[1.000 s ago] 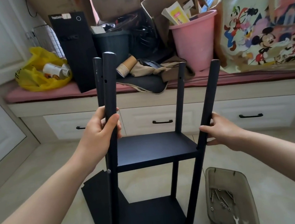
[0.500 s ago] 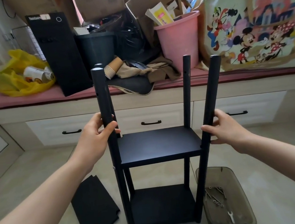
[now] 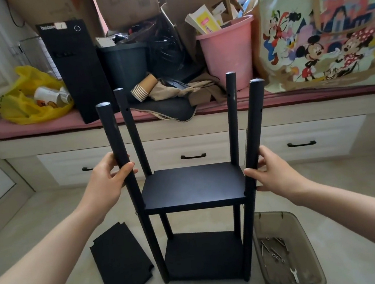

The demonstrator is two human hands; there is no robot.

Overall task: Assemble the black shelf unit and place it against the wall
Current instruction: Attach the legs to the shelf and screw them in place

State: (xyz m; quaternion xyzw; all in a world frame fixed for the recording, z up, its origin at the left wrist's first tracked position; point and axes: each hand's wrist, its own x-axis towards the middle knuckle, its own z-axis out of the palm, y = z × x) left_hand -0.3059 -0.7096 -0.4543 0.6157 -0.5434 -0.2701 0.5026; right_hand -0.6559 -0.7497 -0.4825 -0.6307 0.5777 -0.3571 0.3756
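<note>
1. I see the black shelf unit (image 3: 193,186) standing upright on the floor in the middle of my view. Two shelves are fitted, and four posts rise bare above the upper one.
2. My left hand (image 3: 106,182), at about 9 o'clock from the upper shelf, wraps fingers and thumb round the front-left post (image 3: 118,150).
3. My right hand (image 3: 273,173), at 3 o'clock, holds the front-right post (image 3: 254,129) just above the upper shelf, with the thumb against the post.
4. A loose black panel (image 3: 122,264) lies flat on the floor at 8 o'clock from the unit's foot, near it but apart.
5. At 4 o'clock sits a smoky plastic tray (image 3: 312,265), just beside the front-right leg, with screws (image 3: 274,250) and a small wrench (image 3: 294,275) inside.
6. At 12 o'clock, beyond the unit, a drawer bench (image 3: 191,141) carries a pink bucket (image 3: 229,49), a yellow bag (image 3: 28,100) and cardboard boxes.
</note>
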